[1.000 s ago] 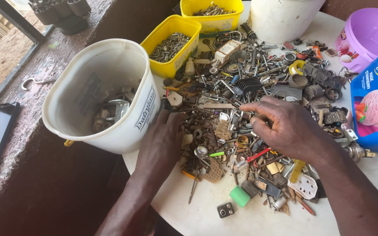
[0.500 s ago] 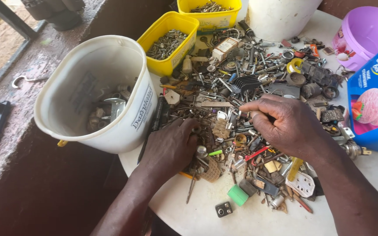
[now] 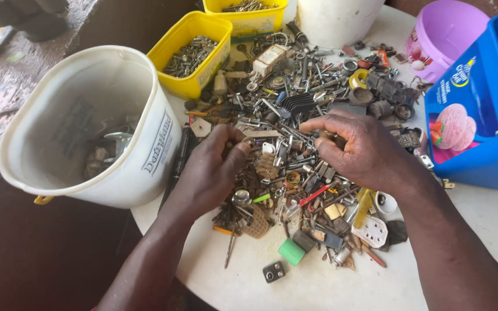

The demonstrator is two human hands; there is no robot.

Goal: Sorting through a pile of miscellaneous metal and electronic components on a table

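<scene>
Both hands work over a heap of small metal parts [image 3: 295,144] spread across the middle of a round white table [image 3: 318,285]. The left hand [image 3: 214,167] sits at the heap's left side, toward the table's left edge, fingers curled inward and pinched together on some small piece from the pile; what that piece is cannot be told. The right hand [image 3: 355,150] rests over the centre of the heap, fingers bent and thumb drawn in toward the forefinger, closing on a small part that is too hidden to name. The heap holds screws, springs, washers, a black finned block [image 3: 298,103] and bits of plastic. Just left of the left hand, hanging past the table's left edge, stands a large white bucket [image 3: 139,167] with a few metal pieces at its bottom. At the far edge stand two yellow tubs [image 3: 194,86] filled with screws, and beside them a white container [image 3: 335,23]. At the right edge sit a blue tub [image 3: 479,167] and a purple tub [image 3: 439,40]. Near the front edge lie a green block [image 3: 291,251], a white socket plate [image 3: 370,231] and a small black square piece [image 3: 274,272].
</scene>
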